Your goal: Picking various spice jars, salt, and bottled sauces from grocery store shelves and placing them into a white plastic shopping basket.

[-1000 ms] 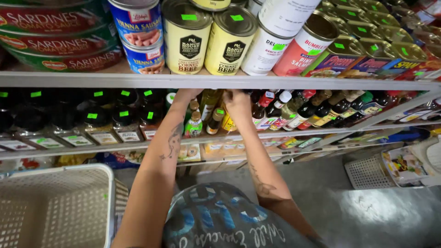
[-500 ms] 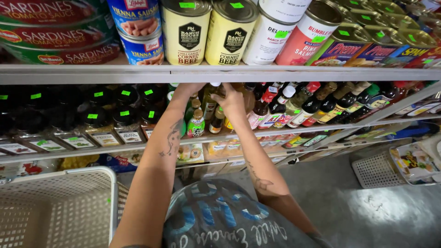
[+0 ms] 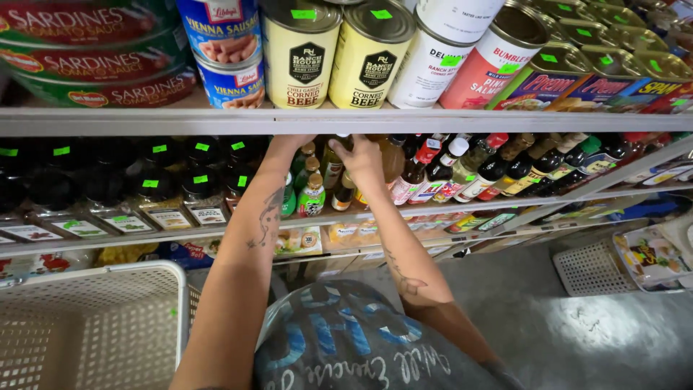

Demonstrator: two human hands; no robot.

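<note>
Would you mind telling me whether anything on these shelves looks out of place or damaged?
Nothing stands out. The cans stand upright on the top shelf, the bottles below sit in tidy rows, and no spill shows. Both hands, left and right, reach among the small bottles.

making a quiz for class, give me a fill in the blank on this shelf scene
1. Both hands reach among small bottles on the ____ shelf.
2. The right hand rests on a bottle; the left hand is hidden behind the ____.
3. The white basket sits at the lower ____.
4. The cans carry ____ stickers.

Missing: middle; upper shelf edge; left; green
</note>
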